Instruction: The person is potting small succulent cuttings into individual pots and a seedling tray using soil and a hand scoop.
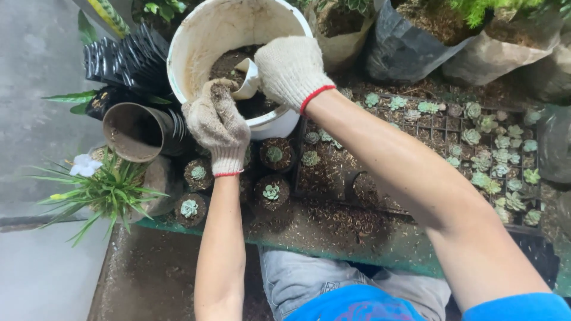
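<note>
Both hands wear soiled knit work gloves with red cuffs. My right hand reaches into a white bucket of dark soil and grips a small white scoop. My left hand rests at the bucket's near rim, fingers curled with soil on them; whether it holds a small pot I cannot tell. Just below stand small black pots with pale green succulents.
A black tray of several small succulents lies to the right. A stack of empty black pots lies on its side at left, beside a grassy plant with a white flower. Bagged plants stand behind.
</note>
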